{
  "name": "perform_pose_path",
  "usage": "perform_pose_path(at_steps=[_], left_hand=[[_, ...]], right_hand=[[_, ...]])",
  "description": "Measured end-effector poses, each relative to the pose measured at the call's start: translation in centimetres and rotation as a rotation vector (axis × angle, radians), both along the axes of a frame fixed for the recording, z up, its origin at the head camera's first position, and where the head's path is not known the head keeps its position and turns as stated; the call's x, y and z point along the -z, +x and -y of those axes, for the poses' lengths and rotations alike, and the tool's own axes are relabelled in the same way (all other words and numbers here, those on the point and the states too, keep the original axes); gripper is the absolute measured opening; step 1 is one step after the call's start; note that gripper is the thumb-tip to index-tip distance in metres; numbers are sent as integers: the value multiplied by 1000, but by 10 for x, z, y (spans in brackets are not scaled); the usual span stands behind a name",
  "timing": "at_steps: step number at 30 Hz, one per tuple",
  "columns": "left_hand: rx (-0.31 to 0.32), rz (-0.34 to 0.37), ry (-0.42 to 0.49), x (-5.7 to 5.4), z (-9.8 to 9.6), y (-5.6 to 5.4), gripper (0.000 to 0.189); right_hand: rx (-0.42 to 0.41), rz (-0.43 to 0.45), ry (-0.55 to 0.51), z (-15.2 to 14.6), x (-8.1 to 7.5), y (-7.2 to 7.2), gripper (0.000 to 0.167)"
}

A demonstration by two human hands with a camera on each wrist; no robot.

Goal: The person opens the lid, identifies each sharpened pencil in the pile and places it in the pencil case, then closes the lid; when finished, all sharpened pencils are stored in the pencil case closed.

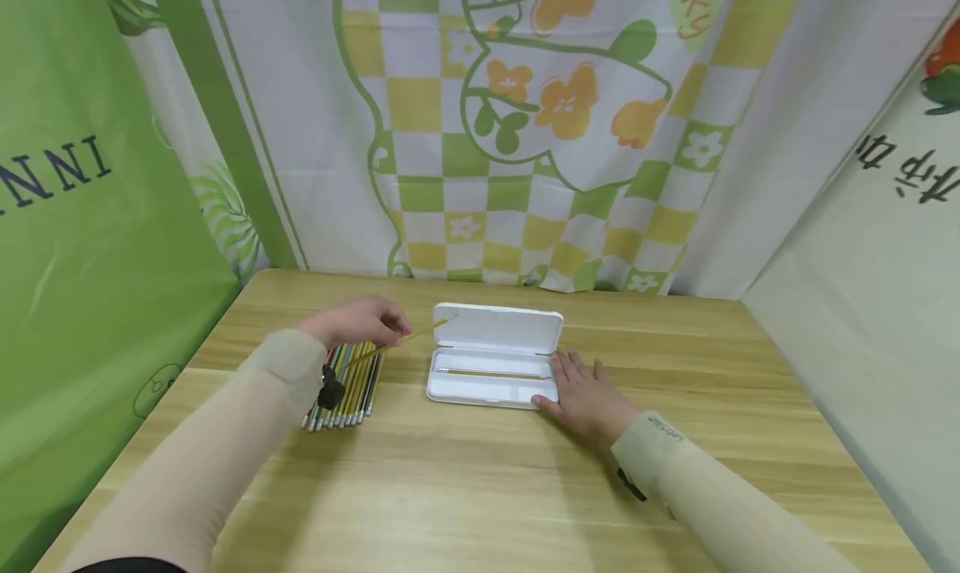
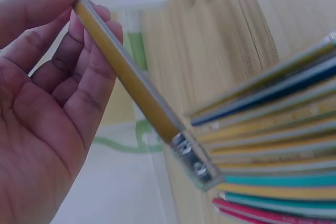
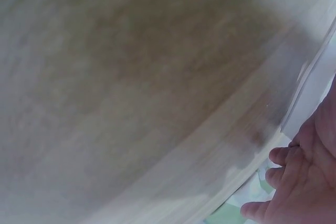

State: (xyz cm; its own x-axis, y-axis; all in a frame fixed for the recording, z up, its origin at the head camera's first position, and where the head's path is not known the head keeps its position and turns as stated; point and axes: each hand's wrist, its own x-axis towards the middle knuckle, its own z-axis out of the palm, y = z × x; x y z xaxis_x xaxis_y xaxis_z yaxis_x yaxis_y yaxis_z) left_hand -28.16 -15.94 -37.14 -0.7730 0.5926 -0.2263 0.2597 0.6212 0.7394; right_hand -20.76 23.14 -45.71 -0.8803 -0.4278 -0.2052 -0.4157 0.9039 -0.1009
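Note:
My left hand (image 1: 365, 321) pinches a yellow pencil (image 1: 423, 331) between thumb and fingers, above a row of pencils (image 1: 352, 394) on the table. In the left wrist view the held pencil (image 2: 123, 69) slants, its metal-banded eraser end toward the row. A white pencil case (image 1: 480, 394) lies with its lid (image 1: 498, 327) raised, and one yellow pencil (image 1: 495, 375) lies lengthwise inside. At the right end of the case, my right hand (image 1: 588, 396) rests with fingers extended, touching its edge. The right wrist view shows only part of that hand (image 3: 310, 182).
The wooden table (image 1: 465, 490) carries the case and the row. A patterned curtain (image 1: 420, 156) hangs behind its far edge. Green cloth (image 1: 112, 265) stands along the left, and a pale printed cloth (image 1: 885, 290) along the right.

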Motion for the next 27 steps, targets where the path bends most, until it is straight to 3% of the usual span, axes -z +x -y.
perform_pose_path(at_steps=[5, 11, 21, 27], left_hand=[[60, -74, -79, 1, -21, 0, 23], [152, -171, -157, 11, -49, -4, 20], [219, -222, -208, 24, -94, -9, 19], [221, -192, -225, 36, -110, -10, 18]], right_hand=[[-9, 9, -1, 0, 0, -1, 92], [3, 25, 7, 1, -1, -1, 90], [-15, -5, -5, 1, -3, 1, 87], [-6, 0, -18, 2, -2, 2, 87]])
